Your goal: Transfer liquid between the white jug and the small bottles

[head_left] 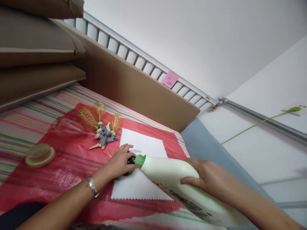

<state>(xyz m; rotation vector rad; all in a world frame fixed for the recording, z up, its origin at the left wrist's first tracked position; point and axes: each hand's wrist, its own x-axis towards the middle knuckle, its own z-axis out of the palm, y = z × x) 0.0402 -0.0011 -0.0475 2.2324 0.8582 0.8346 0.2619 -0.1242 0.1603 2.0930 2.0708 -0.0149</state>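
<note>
Pale bottle (165, 171) tipped toward a dark bottle (131, 160), one hand on each

The right hand (203, 175) wraps the pale bottle's body, seemingly to keep its green cap (139, 161) low beside the dark neck; the left hand (120, 162) curls around that neck, apparently to steady it, above a scalloped white sheet (144, 189), with yellow bulbs (116, 122) beyond the left grip

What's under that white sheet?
Red sheeting shows around the white sheet at its left and lower edges, apparently running beneath; anything under the middle is covered from view.
</note>
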